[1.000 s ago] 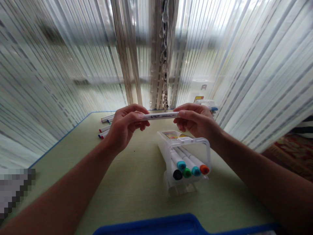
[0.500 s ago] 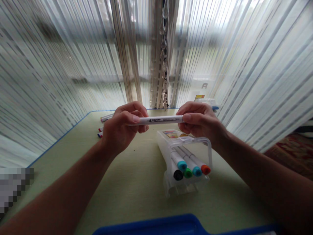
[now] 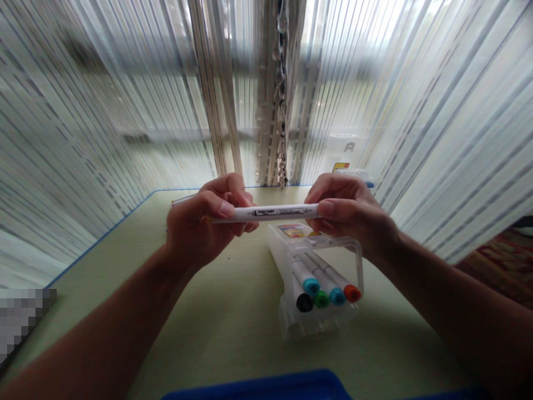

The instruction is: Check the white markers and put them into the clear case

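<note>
A white marker (image 3: 277, 213) with dark printing lies level in the air between my two hands. My left hand (image 3: 208, 214) pinches its left end, thumb in front and fingers behind. The right end is gripped by my right hand (image 3: 350, 208), and the fingers cover its tip. Just below the marker, a clear plastic case (image 3: 287, 266) rests on the table with its open end facing me. Several white markers (image 3: 322, 272) lie inside it, showing black, green, blue and orange ends. Behind my left hand, another marker (image 3: 183, 198) is partly hidden.
The pale green table (image 3: 225, 322) has a blue edge. At the front is a blue tray-like object (image 3: 266, 386). A second clear case (image 3: 353, 178) stands at the back right, by string curtains (image 3: 162, 111). A blurred-out grey object (image 3: 23, 322) sits at the left.
The held marker has come slightly closer and lower, its printed label now facing me more fully. My right hand has shifted a little to the right; both hands keep their hold.
</note>
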Demonstrator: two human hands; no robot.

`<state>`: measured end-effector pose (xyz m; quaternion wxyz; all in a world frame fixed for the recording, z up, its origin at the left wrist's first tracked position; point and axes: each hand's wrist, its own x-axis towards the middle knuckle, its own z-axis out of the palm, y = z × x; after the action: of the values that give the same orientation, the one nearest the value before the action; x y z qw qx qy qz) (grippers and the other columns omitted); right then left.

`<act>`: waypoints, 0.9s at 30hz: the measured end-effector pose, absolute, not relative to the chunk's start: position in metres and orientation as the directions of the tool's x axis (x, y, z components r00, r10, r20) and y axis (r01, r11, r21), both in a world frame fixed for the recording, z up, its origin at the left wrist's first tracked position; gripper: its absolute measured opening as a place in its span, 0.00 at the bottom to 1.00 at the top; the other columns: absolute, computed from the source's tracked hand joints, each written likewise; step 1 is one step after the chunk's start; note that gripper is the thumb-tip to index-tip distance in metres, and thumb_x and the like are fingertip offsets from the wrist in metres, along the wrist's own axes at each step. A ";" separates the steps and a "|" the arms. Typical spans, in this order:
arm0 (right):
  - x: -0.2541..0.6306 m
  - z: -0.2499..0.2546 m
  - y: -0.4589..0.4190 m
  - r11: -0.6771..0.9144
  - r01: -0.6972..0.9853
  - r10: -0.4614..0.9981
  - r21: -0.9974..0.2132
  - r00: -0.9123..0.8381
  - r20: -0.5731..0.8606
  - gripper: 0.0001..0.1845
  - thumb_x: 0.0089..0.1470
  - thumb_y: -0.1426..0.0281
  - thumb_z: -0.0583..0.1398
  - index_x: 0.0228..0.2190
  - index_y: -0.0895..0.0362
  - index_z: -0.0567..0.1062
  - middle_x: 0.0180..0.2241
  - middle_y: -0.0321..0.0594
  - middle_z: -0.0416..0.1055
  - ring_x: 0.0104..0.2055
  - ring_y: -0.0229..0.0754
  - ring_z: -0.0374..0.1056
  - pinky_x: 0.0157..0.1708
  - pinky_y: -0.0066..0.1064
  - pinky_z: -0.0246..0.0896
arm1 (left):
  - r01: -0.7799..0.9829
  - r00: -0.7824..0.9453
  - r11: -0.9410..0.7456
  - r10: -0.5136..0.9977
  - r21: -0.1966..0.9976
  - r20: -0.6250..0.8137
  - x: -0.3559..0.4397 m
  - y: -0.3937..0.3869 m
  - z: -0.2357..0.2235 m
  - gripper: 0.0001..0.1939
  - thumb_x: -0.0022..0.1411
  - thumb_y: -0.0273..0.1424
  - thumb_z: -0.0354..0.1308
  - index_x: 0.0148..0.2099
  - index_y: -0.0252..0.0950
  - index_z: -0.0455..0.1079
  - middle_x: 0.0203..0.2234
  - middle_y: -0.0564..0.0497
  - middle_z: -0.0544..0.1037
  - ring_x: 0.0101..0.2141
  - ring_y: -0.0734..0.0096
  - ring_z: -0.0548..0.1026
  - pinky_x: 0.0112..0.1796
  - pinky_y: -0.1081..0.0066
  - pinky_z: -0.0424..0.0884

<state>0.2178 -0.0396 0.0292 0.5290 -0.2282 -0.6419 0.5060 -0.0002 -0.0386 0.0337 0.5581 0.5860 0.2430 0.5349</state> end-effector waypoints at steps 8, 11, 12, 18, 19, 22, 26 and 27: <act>0.218 0.028 -0.040 0.379 -0.237 0.831 -0.894 -0.338 0.442 0.07 0.41 0.66 0.69 0.23 0.55 0.78 0.15 0.35 0.72 0.14 0.30 0.57 0.14 0.24 0.48 | -0.301 0.320 -0.262 0.878 0.917 0.356 0.000 -0.039 0.033 0.09 0.49 0.34 0.58 0.21 0.39 0.64 0.14 0.50 0.64 0.21 0.67 0.67 0.26 0.65 0.64; 0.218 0.029 -0.040 0.376 -0.232 0.837 -0.897 -0.331 0.437 0.07 0.41 0.66 0.70 0.23 0.55 0.79 0.15 0.34 0.72 0.14 0.30 0.57 0.14 0.24 0.48 | -0.314 0.326 -0.271 0.869 0.910 0.371 -0.001 -0.039 0.033 0.08 0.49 0.32 0.58 0.21 0.38 0.64 0.14 0.50 0.64 0.21 0.68 0.68 0.25 0.66 0.64; 0.218 0.029 -0.040 0.377 -0.232 0.835 -0.897 -0.333 0.437 0.07 0.41 0.66 0.70 0.23 0.55 0.79 0.15 0.34 0.72 0.14 0.30 0.57 0.13 0.23 0.48 | -0.324 0.333 -0.274 0.863 0.906 0.380 -0.001 -0.038 0.033 0.07 0.48 0.31 0.58 0.21 0.37 0.65 0.14 0.50 0.64 0.21 0.68 0.68 0.25 0.67 0.64; 0.219 0.028 -0.038 0.386 -0.274 0.807 -0.881 -0.363 0.466 0.07 0.42 0.67 0.70 0.24 0.57 0.78 0.15 0.35 0.73 0.14 0.29 0.57 0.13 0.22 0.47 | -0.382 0.424 -0.288 0.789 0.878 0.444 -0.005 -0.032 0.031 0.06 0.48 0.32 0.58 0.23 0.36 0.68 0.14 0.51 0.67 0.21 0.69 0.70 0.25 0.69 0.68; 0.219 0.028 -0.037 0.386 -0.283 0.800 -0.878 -0.371 0.471 0.07 0.42 0.68 0.69 0.24 0.58 0.78 0.15 0.35 0.73 0.14 0.29 0.57 0.13 0.22 0.47 | -0.391 0.437 -0.285 0.779 0.875 0.449 -0.005 -0.031 0.031 0.06 0.48 0.32 0.58 0.23 0.36 0.68 0.14 0.51 0.68 0.21 0.70 0.70 0.25 0.69 0.68; 0.219 0.028 -0.036 0.383 -0.291 0.792 -0.877 -0.386 0.473 0.06 0.43 0.69 0.69 0.24 0.58 0.78 0.16 0.35 0.73 0.14 0.29 0.57 0.13 0.22 0.48 | -0.405 0.449 -0.272 0.772 0.873 0.449 -0.006 -0.029 0.030 0.06 0.48 0.31 0.58 0.23 0.35 0.69 0.15 0.51 0.68 0.21 0.70 0.71 0.25 0.70 0.69; 0.220 0.028 -0.036 0.383 -0.300 0.790 -0.874 -0.383 0.478 0.07 0.43 0.69 0.70 0.24 0.58 0.78 0.16 0.34 0.73 0.14 0.29 0.59 0.14 0.22 0.49 | -0.413 0.452 -0.277 0.765 0.868 0.459 -0.007 -0.028 0.030 0.06 0.49 0.31 0.58 0.24 0.35 0.69 0.16 0.51 0.68 0.22 0.70 0.71 0.26 0.70 0.71; 0.220 0.028 -0.036 0.383 -0.299 0.791 -0.874 -0.383 0.478 0.07 0.43 0.69 0.70 0.24 0.58 0.78 0.16 0.34 0.73 0.14 0.29 0.59 0.14 0.22 0.49 | -0.414 0.448 -0.278 0.767 0.867 0.460 -0.007 -0.028 0.029 0.05 0.49 0.31 0.58 0.24 0.35 0.69 0.15 0.51 0.68 0.22 0.70 0.71 0.26 0.70 0.71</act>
<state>0.2197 -0.0363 0.0283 0.5221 -0.1898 -0.6474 0.5219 -0.0067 -0.0282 0.0292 0.5836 0.6190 0.1425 0.5058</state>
